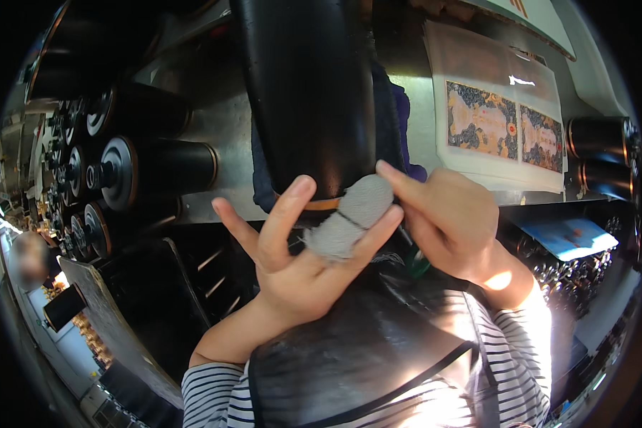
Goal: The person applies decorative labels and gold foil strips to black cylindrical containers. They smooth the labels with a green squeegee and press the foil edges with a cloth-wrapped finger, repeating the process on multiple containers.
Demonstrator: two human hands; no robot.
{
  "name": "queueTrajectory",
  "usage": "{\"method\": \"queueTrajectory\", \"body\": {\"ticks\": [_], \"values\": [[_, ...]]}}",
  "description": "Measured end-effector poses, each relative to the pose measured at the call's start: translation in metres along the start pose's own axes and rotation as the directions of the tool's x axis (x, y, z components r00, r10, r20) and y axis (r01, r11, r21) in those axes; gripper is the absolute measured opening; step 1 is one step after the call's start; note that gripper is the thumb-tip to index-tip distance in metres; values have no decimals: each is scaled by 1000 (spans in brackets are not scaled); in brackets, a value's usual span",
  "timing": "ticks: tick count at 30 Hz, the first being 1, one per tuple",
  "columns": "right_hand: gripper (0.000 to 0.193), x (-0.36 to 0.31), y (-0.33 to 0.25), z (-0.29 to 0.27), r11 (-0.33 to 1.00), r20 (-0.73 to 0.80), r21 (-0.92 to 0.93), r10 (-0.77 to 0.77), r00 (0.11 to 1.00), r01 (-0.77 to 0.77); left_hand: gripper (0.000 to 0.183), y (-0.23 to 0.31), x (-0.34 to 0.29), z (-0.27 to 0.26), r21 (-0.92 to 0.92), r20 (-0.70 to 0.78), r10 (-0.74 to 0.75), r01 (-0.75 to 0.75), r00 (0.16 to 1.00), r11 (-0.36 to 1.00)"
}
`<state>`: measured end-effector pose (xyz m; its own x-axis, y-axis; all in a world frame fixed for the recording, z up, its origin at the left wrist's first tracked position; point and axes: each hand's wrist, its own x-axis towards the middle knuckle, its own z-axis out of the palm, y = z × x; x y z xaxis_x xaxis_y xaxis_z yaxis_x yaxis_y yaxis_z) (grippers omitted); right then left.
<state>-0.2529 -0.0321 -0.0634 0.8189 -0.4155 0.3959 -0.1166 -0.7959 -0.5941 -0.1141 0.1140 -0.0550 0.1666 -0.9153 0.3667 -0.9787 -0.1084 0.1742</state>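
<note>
My left hand (pixel 296 274) is held palm up with its fingers spread. A grey knitted finger cover (pixel 349 221) with a thin dark band sits over part of it. My right hand (pixel 449 221) has its fingers curled, and its fingertips meet the end of this cover; the thumb is hidden. Under the right hand shows a dark green piece (pixel 418 262), too hidden to name. Just beyond both hands lies a large glossy black cylinder (pixel 307 93) with an orange-brown rim at its near end. It rests on a dark blue cloth (pixel 264 182).
Several black lidded cylinders (pixel 157 171) lie stacked on the left. Printed pattern sheets in a clear sleeve (pixel 499 121) lie on the metal table (pixel 225 128), right of the cylinder. More black cylinders (pixel 599 157) and a blue sheet (pixel 571 235) are at the far right.
</note>
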Motion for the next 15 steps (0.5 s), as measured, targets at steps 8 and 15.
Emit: {"method": "queueTrajectory", "body": {"ticks": [8,15], "values": [[48,2,2,1,998,-33,57,12,999,-10,44,-22,-17,-2,-432,27,-291,274,956,859],[30,69,12,-39,996,-89,34,80,993,-77,35,-1,3,2,112,-62,72,-65,996,992]]}}
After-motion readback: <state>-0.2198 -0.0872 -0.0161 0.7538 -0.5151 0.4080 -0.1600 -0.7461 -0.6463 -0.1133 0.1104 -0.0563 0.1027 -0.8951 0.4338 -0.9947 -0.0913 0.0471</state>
